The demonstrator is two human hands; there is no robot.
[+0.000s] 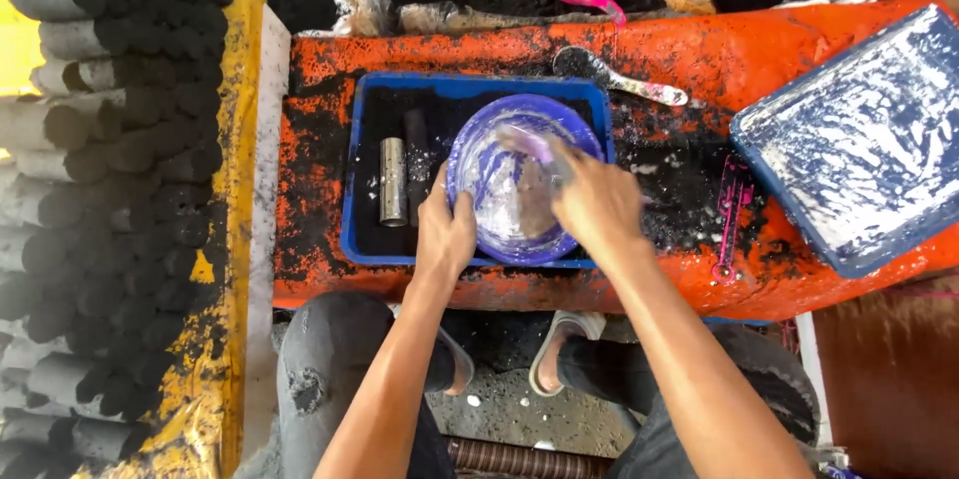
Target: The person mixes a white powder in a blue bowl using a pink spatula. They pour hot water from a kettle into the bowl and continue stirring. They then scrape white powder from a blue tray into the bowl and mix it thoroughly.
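Bowl (511, 201), purple and smeared white, is gripped at its nine o'clock rim by the left hand (445, 229), fingers clamped on it. Inside it the right hand (597, 204) is pressed; whether its blurred fingers are closed cannot be told. It sits in a blue tray (365, 239), a metal tube (393, 180) at nine o'clock.

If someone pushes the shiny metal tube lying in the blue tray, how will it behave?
The shiny metal tube lies on its side, so it would probably roll sideways. The blue tray wall and the dark tube beside it would likely stop it. It looks rigid.
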